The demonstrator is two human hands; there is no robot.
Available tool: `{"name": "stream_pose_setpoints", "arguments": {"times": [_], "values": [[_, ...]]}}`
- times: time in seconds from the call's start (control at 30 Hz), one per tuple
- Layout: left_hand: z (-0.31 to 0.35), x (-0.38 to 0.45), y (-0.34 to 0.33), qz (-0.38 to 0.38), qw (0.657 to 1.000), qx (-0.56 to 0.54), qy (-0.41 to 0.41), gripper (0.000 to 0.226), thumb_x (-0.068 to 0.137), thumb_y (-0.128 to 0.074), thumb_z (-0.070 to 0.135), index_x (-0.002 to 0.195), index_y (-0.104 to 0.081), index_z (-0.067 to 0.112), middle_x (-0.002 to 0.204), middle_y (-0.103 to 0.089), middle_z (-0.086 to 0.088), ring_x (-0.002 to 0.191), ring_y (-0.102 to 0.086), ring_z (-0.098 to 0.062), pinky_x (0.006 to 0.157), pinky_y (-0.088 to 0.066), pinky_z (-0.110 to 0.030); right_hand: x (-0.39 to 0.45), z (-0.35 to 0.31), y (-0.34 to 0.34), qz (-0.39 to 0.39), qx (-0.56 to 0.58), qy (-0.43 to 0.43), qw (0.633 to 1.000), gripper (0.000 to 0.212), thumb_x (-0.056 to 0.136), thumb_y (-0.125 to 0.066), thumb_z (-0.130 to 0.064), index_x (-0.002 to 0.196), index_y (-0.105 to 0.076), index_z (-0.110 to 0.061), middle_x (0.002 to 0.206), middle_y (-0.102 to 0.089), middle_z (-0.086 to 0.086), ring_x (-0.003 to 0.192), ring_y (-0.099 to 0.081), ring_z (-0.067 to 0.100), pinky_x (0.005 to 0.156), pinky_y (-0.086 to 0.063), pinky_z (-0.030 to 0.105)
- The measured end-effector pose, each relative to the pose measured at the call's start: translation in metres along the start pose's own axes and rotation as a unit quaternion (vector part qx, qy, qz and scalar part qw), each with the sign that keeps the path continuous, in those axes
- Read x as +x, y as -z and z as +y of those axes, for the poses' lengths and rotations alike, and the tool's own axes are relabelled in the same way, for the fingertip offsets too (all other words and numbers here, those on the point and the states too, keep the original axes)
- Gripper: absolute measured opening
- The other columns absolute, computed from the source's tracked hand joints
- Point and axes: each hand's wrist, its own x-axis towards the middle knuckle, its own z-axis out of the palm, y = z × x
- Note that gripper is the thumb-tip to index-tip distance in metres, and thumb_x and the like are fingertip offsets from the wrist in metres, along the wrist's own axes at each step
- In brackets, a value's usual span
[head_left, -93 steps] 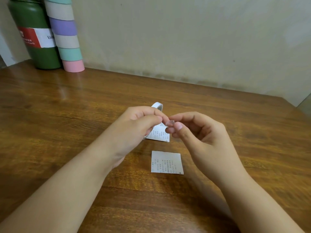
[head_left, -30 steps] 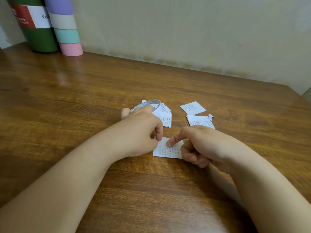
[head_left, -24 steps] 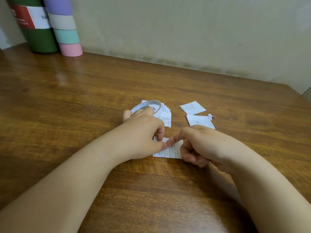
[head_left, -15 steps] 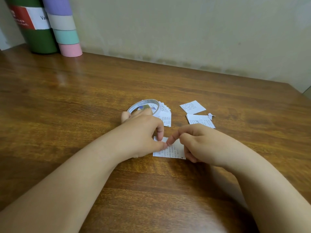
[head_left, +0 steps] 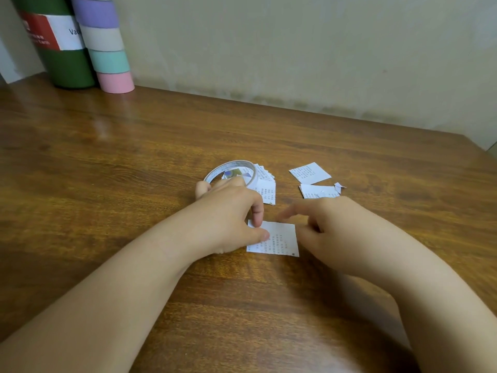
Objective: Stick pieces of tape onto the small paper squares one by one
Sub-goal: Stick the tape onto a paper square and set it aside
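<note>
Wooden table (head_left: 134, 170): paper square (head_left: 279, 239) lies flat btwn your hands, w/ no marked long axis. Left hand (head_left: 228, 211) is nearer, thumb and forefinger pressing its left edge; right hand (head_left: 330, 224) hovers just beside its right edge, blurred, fingers loosely spread, holding nothing visible.

A: What can't you make out?
B: The right hand (head_left: 330, 224) is smeared by motion, so its finger pose is unclear. The left hand (head_left: 231, 211) covers the near edge of the tape roll (head_left: 231, 170) and a corner of the paper square (head_left: 279, 238).
A: And the print?
B: Too small to read. The green bottle (head_left: 61, 49) and the striped tube (head_left: 107, 47) are cut off by the top edge.
</note>
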Motion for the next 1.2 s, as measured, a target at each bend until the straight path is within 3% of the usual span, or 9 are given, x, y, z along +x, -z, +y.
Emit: {"name": "stream_pose_setpoints", "arguments": {"times": [0.13, 0.3, 0.43, 0.67, 0.8, 0.9, 1.03, 1.1, 1.2], "values": [[0.001, 0.001, 0.0, -0.004, 1.0, -0.004, 0.004, 0.022, 0.081, -0.064, 0.05, 0.083, -0.056, 0.029, 0.081, -0.032, 0.013, 0.072, -0.014, 0.015, 0.083, -0.019, -0.026, -0.002, 0.003, 0.008, -0.016, 0.04, 0.016, 0.999, 0.033, 0.087, -0.046, -0.019, 0.099, -0.064, -0.044, 0.049, -0.051, -0.025, 0.049, -0.047, -0.003, 0.046, -0.035, 0.014], [0.001, 0.0, 0.0, -0.015, 1.0, -0.008, 0.007, 0.021, 0.083, -0.062, 0.049, 0.083, -0.055, 0.03, 0.081, -0.032, 0.012, 0.069, -0.01, 0.018, 0.081, -0.018, -0.026, 0.002, 0.003, 0.0, -0.049, 0.028, 0.022, 0.998, 0.039, 0.088, -0.044, -0.021, 0.108, -0.061, -0.049, 0.055, -0.053, -0.018, 0.05, -0.048, -0.004, 0.05, -0.032, 0.016], [0.0, -0.001, 0.002, -0.026, 1.0, -0.012, 0.008, 0.019, 0.084, -0.061, 0.048, 0.089, -0.056, 0.03, 0.083, -0.032, 0.013, 0.066, -0.007, 0.017, 0.077, -0.017, -0.026, 0.004, 0.006, 0.001, -0.063, 0.026, 0.018, 0.998, 0.041, 0.09, -0.042, -0.02, 0.107, -0.062, -0.051, 0.05, -0.049, -0.028, 0.047, -0.045, -0.003, 0.048, -0.03, 0.016], [-0.004, -0.004, 0.015, -0.066, 0.998, 0.008, 0.022, 0.015, 0.082, -0.065, 0.046, 0.09, -0.057, 0.035, 0.095, -0.041, 0.014, 0.093, -0.028, -0.01, 0.076, -0.024, -0.024, 0.006, 0.012, 0.005, -0.111, 0.08, 0.011, 0.99, 0.043, 0.094, -0.042, -0.022, 0.101, -0.061, -0.059, 0.044, -0.047, -0.023, 0.042, -0.04, 0.003, 0.044, -0.033, 0.01], [-0.005, -0.006, 0.019, -0.079, 0.996, 0.009, 0.038, 0.019, 0.081, -0.067, 0.045, 0.094, -0.057, 0.037, 0.089, -0.037, 0.015, 0.09, -0.026, -0.01, 0.077, -0.024, -0.025, 0.009, 0.017, 0.005, -0.12, 0.109, 0.024, 0.986, 0.043, 0.093, -0.043, -0.021, 0.1, -0.064, -0.057, 0.046, -0.045, -0.014, 0.043, -0.037, 0.006, 0.046, -0.034, 0.013], [-0.004, -0.007, 0.019, -0.083, 0.996, 0.016, 0.038, 0.02, 0.081, -0.065, 0.047, 0.095, -0.055, 0.036, 0.098, -0.041, 0.015, 0.097, -0.03, -0.012, 0.076, -0.025, -0.026, 0.014, 0.024, 0.004, -0.059, 0.158, 0.012, 0.986, 0.03, 0.093, -0.05, -0.023, 0.096, -0.069, -0.046, 0.046, -0.048, -0.015, 0.043, -0.04, 0.004, 0.047, -0.032, 0.011], [-0.001, -0.007, 0.019, -0.08, 0.995, 0.039, 0.035, 0.021, 0.085, -0.06, 0.049, 0.098, -0.053, 0.035, 0.088, -0.034, 0.015, 0.08, -0.028, -0.002, 0.078, -0.021, -0.026, 0.027, 0.029, -0.008, 0.103, 0.181, -0.002, 0.978, 0.013, 0.09, -0.06, -0.028, 0.096, -0.067, -0.038, 0.069, -0.057, -0.014, 0.058, -0.05, -0.003, 0.052, -0.037, 0.007], [0.0, -0.006, 0.016, -0.062, 0.996, 0.067, 0.024, 0.022, 0.084, -0.059, 0.051, 0.094, -0.051, 0.034, 0.084, -0.031, 0.015, 0.089, -0.031, -0.007, 0.082, -0.021, -0.027, 0.036, 0.023, -0.014, 0.127, 0.13, 0.02, 0.983, 0.019, 0.089, -0.062, -0.03, 0.107, -0.063, -0.035, 0.087, -0.058, -0.017, 0.076, -0.053, -0.006, 0.064, -0.039, 0.005], [-0.002, -0.007, 0.017, -0.039, 0.996, 0.073, 0.018, 0.025, 0.082, -0.059, 0.054, 0.091, -0.048, 0.033, 0.082, -0.029, 0.015, 0.087, -0.031, -0.009, 0.083, -0.021, -0.028, 0.053, 0.012, -0.017, 0.127, 0.047, 0.051, 0.989, 0.039, 0.091, -0.059, -0.034, 0.129, -0.053, -0.029, 0.115, -0.05, -0.012, 0.103, -0.05, 0.004, 0.082, -0.036, 0.017]]}}
